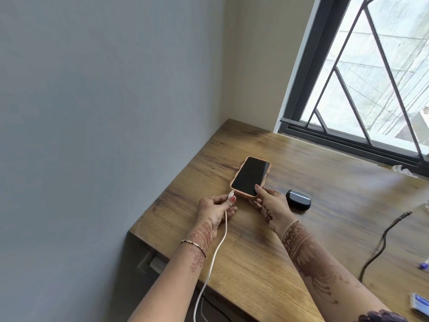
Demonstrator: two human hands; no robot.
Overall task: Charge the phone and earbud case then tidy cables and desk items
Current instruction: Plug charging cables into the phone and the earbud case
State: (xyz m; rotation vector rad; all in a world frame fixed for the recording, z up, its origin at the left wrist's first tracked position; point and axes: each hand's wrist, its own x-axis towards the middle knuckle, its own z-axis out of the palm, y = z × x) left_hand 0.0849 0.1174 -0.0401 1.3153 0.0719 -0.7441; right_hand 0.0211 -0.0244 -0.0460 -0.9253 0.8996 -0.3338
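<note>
Tabletop: wooden, by the window.
Left hand: you pinch the white cable plug.
Right hand: you clamp the phone.
Risk: a tilted plug may miss the port.

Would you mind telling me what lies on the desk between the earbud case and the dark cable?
In the head view, only bare wooden desk separates the earbud case from the dark cable.

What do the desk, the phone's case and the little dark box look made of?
The desk looks like wood or wood-look laminate: brown grain streaks, low sheen. The phone's case seems soft matte rubber or silicone, peach-coloured with rounded edges. The little dark box looks like hard glossy plastic, since light glints off its lid.
</note>
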